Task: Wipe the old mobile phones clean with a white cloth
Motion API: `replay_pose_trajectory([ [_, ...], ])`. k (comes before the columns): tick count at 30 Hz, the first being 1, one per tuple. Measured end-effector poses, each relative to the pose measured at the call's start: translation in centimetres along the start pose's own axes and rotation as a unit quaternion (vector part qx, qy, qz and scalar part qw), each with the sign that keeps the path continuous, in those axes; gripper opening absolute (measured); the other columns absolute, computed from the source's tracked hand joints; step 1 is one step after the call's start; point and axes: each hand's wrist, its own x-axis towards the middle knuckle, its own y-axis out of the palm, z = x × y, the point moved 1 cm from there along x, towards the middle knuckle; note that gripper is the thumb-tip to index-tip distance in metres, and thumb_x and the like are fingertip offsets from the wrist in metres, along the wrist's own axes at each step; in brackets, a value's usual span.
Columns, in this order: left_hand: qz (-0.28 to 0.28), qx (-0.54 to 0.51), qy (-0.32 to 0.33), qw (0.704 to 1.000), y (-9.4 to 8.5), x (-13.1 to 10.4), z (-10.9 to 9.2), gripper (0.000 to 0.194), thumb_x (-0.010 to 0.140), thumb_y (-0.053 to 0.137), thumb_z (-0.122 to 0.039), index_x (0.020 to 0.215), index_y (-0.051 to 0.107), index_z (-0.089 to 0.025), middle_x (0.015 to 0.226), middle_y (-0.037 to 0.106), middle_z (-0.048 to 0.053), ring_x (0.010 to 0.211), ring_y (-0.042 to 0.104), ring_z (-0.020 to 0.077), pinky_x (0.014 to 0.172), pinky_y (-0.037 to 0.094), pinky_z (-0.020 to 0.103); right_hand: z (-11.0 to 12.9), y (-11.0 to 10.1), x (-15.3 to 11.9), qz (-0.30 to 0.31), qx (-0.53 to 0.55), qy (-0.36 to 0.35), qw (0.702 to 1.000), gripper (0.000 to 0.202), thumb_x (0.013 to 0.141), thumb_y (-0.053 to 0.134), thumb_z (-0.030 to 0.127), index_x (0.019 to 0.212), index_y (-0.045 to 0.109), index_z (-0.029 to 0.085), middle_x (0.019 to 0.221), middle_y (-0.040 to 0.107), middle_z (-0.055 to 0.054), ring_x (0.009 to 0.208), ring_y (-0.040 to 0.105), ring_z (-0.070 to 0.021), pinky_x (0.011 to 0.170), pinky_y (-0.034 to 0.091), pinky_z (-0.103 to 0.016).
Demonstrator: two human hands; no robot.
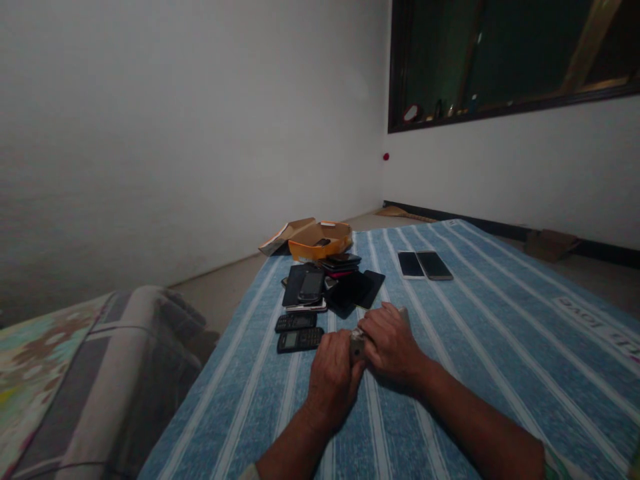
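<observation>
Clasping a small grey object (357,346) with left hand (329,371) and right hand (391,341), leaving part exposed between them. Holding it near two black keypad phones (300,340).

White wall (200,120), dark-framed window (500,57), draped blanket (120,360)

The head-worn camera looks forward and down over nearby hands (333,368).
</observation>
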Motion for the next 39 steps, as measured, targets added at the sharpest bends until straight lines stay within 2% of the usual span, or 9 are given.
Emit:
replay_pose_trajectory([
  [8,0.037,0.013,-0.031,0.999,0.0,-0.3,0.1,0.02,0.088,0.05,-0.016,0.108,0.045,-0.016,0.09,0.058,0.008,0.082,0.053,0.0265,0.069,0.049,0.039,-3.2,-1.2,-0.9,-0.002,-0.002,0.013,1.0,0.017,0.086,0.045,0.015,0.089,0.061,0.019,0.088,0.064,-0.007,0.086,0.055,-0.0218,0.102,0.028,-0.047],
  [14,0.046,-0.002,-0.04,0.998,-0.1,-0.4,0.3,0.028,0.087,0.052,-0.017,0.114,0.044,-0.017,0.095,0.06,0.01,0.086,0.055,0.0276,0.073,0.051,0.042,-5.2,-1.5,-1.3,-0.035,0.023,0.055,0.998,0.018,0.09,0.043,0.018,0.09,0.061,0.017,0.088,0.063,-0.008,0.085,0.055,-0.0224,0.086,0.039,-0.04],
  [16,0.045,-0.003,-0.042,0.998,-0.1,-0.4,0.3,0.029,0.086,0.054,-0.017,0.113,0.044,-0.016,0.094,0.06,0.01,0.085,0.055,0.028,0.072,0.052,0.042,-5.5,-1.4,-1.5,-0.054,0.07,0.099,0.991,0.019,0.09,0.043,0.022,0.09,0.061,0.018,0.088,0.063,-0.008,0.085,0.056,-0.0221,0.082,0.041,-0.037],
  [18,0.044,-0.002,-0.043,0.998,-0.1,-0.4,0.3,0.03,0.085,0.055,-0.016,0.113,0.045,-0.016,0.094,0.06,0.01,0.085,0.055,0.0281,0.072,0.052,0.042,-5.9,-1.3,-1.7,-0.07,0.136,0.186,0.97,0.018,0.09,0.045,0.029,0.088,0.06,0.019,0.086,0.063,-0.006,0.082,0.057,-0.0213,0.077,0.042,-0.034],
  [20,0.04,-0.003,-0.047,0.998,-0.1,-0.4,0.3,0.031,0.084,0.056,-0.015,0.113,0.045,-0.016,0.095,0.06,0.01,0.086,0.055,0.0279,0.073,0.052,0.042,-6.2,-1.2,-2.0,-0.076,0.19,0.278,0.938,0.023,0.089,0.046,0.037,0.077,0.057,0.021,0.073,0.059,-0.002,0.07,0.054,-0.0193,0.067,0.04,-0.031],
  [22,0.037,-0.004,-0.05,0.998,0.0,-0.4,0.3,0.032,0.083,0.056,-0.015,0.113,0.046,-0.017,0.095,0.06,0.009,0.086,0.056,0.0277,0.073,0.052,0.042,-6.5,-1.1,-2.4,-0.074,0.215,0.331,0.916,0.029,0.088,0.045,0.042,0.066,0.05,0.023,0.06,0.051,0.002,0.059,0.049,-0.0171,0.059,0.036,-0.029],
  [24,0.038,-0.003,-0.05,0.998,0.0,-0.5,0.3,0.032,0.083,0.056,-0.015,0.113,0.046,-0.017,0.095,0.061,0.009,0.086,0.056,0.0277,0.073,0.052,0.041,-6.7,-1.0,-2.6,-0.071,0.228,0.341,0.909,0.033,0.089,0.044,0.044,0.063,0.047,0.023,0.056,0.047,0.003,0.055,0.046,-0.0161,0.056,0.033,-0.029],
  [31,0.024,0.008,-0.04,0.999,0.1,-0.5,0.4,0.031,0.083,0.056,-0.014,0.112,0.046,-0.015,0.093,0.061,0.01,0.084,0.056,0.0273,0.07,0.052,0.04,-6.9,-0.8,-2.5,-0.062,0.31,0.36,0.878,0.038,0.085,0.049,0.054,0.064,0.047,0.022,0.058,0.045,0.004,0.056,0.045,-0.0148,0.054,0.034,-0.027],
  [39,0.013,0.019,-0.038,0.999,-0.1,-0.4,0.5,0.029,0.086,0.055,-0.019,0.113,0.046,-0.015,0.092,0.061,0.01,0.083,0.056,0.0276,0.069,0.052,0.04,-6.6,-0.5,-2.6,-0.07,0.388,0.356,0.847,0.039,0.085,0.052,0.058,0.07,0.049,0.022,0.06,0.045,0.004,0.054,0.042,-0.0129,0.05,0.035,-0.025],
])
